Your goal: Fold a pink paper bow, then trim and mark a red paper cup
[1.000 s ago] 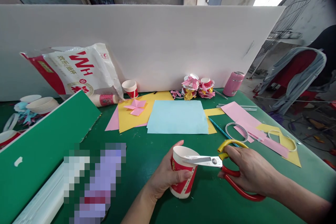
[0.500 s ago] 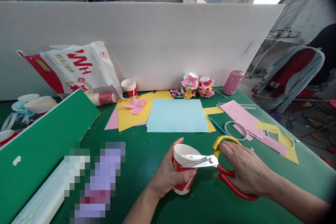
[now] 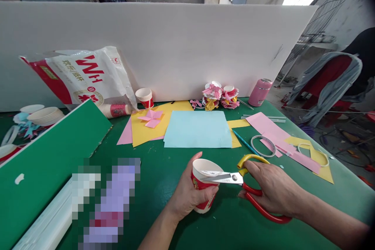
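My left hand (image 3: 187, 191) is wrapped round a red and white paper cup (image 3: 202, 205), its mouth tipped up toward the scissors. In my right hand (image 3: 271, 187) is a pair of scissors (image 3: 234, 178) with one yellow and one red handle loop. The blades lie across the cup's rim on its right side, one inside the cup and one outside. Light blue paper sheets (image 3: 197, 129) lie just beyond the cup. Past my right hand are a blue pen (image 3: 244, 140) and a roll of clear tape (image 3: 263, 145).
A green board (image 3: 58, 144) leans at the left near a plastic cup bag (image 3: 88, 78). Decorated cups (image 3: 219, 93) and a pink bottle (image 3: 259, 92) stand by the white partition (image 3: 175, 47). Pink paper (image 3: 272, 133) lies at right; another paper cup (image 3: 144, 97) stands at the back.
The scissor blades have closed further at the cup's rim. The cup has shifted slightly up and left with my left hand.
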{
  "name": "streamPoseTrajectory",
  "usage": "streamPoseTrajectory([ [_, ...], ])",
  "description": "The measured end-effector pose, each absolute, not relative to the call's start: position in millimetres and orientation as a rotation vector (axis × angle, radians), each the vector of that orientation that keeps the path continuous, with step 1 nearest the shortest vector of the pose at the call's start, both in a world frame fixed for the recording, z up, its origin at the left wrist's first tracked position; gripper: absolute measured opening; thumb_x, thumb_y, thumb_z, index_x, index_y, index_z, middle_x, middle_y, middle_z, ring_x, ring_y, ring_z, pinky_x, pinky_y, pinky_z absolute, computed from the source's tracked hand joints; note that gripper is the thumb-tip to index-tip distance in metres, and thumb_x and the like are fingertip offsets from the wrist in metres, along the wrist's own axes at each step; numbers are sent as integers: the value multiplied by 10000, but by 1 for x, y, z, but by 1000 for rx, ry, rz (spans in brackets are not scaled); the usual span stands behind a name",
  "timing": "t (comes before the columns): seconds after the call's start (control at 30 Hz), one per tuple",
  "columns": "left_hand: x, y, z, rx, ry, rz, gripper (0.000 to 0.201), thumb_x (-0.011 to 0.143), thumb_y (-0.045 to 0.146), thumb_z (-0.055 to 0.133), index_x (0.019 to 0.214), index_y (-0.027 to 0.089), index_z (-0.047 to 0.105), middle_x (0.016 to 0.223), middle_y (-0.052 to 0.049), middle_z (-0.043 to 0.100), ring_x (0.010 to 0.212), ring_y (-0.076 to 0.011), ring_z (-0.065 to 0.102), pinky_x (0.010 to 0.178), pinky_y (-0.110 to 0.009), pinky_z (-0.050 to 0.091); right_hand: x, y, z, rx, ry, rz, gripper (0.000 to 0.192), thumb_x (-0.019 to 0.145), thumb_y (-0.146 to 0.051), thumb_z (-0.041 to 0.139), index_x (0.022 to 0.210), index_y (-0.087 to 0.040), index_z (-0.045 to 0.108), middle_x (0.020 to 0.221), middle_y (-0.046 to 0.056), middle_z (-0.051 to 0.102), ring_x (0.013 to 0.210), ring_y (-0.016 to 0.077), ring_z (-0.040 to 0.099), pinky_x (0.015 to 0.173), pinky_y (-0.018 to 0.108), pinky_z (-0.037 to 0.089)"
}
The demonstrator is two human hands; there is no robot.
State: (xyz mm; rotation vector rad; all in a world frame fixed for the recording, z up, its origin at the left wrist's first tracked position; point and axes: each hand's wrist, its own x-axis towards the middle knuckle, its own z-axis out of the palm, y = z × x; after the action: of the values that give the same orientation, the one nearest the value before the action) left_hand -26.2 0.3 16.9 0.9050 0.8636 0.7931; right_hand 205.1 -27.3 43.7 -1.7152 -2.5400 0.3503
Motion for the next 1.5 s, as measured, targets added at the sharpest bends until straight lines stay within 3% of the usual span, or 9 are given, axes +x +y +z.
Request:
streamPoseTrajectory([
  [0.27, -36, 7, 9, 856, 750, 719, 1039, 560, 310, 802, 1398, 212, 196, 1087, -120, 623, 976, -277, 569, 853, -419, 416, 208, -31, 42, -1751, -2537, 408, 440, 806, -549, 498, 994, -151, 515, 816, 110, 671, 668, 263, 621, 548, 377, 476],
  [0.4, -43, 11, 3, 824, 643, 610, 1033, 513, 332, 824, 1366, 163, 266, 1080, -134, 622, 983, -285, 568, 860, -422, 408, 210, -35, 39, -1711, -2524, 426, 410, 803, -537, 511, 982, -167, 506, 827, 97, 668, 681, 249, 616, 571, 365, 476],
  [0.53, -39, 8, 4, 878, 690, 641, 926, 545, 250, 815, 1327, 184, 325, 1048, -102, 628, 945, -250, 576, 832, -390, 424, 211, -37, 33, -1695, -2500, 416, 396, 797, -520, 526, 980, -171, 486, 843, 99, 658, 699, 250, 607, 579, 365, 470],
  [0.87, -28, 1, 9, 905, 785, 734, 994, 520, 219, 823, 1353, 195, 281, 1017, -76, 619, 958, -234, 559, 838, -350, 424, 207, -36, 31, -1650, -2477, 328, 430, 759, -539, 572, 954, -172, 462, 898, 106, 613, 782, 260, 574, 673, 408, 463],
  [1.5, -26, 2, 11, 950, 888, 788, 950, 548, 286, 804, 1341, 195, 289, 1037, -94, 602, 951, -253, 556, 818, -380, 438, 209, -32, 35, -1763, -2517, 426, 474, 790, -546, 526, 1020, -132, 515, 815, 110, 675, 680, 264, 620, 582, 387, 481],
])
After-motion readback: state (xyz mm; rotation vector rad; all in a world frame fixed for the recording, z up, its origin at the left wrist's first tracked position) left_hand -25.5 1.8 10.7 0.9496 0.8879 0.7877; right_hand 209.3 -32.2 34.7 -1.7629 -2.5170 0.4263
